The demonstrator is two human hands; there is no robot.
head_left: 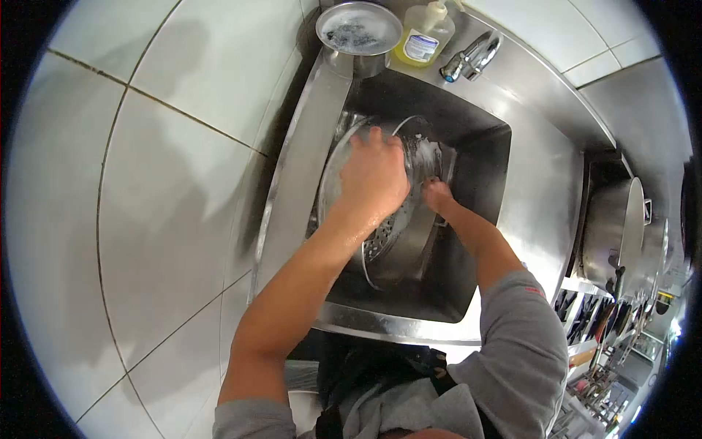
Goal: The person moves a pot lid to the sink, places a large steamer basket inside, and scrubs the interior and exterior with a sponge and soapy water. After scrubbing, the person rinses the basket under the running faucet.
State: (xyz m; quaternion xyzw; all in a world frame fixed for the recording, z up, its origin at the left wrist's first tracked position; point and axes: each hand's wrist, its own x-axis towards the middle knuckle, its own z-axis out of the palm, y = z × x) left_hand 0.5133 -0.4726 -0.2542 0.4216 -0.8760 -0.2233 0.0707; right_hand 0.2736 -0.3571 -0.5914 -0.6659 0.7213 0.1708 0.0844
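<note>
A metal colander [380, 238] with round holes is tilted on its side in the sink, partly hidden by my left forearm. My left hand [375, 172] reaches over it, fingers bent over its upper part and gripping it. My right hand [436, 194] is closed low in the sink, at the colander's right side. What its fingers hold, if anything, is hidden. White suds [428, 154] cling to the metal just above my right hand.
The deep steel sink [475, 241] surrounds both hands. A metal pot [358, 33] with suds, a yellow soap bottle [425, 36] and a faucet [472, 57] stand along the back. Tiled wall [168, 219] is close on the left; a large pot [610, 227] lies at right.
</note>
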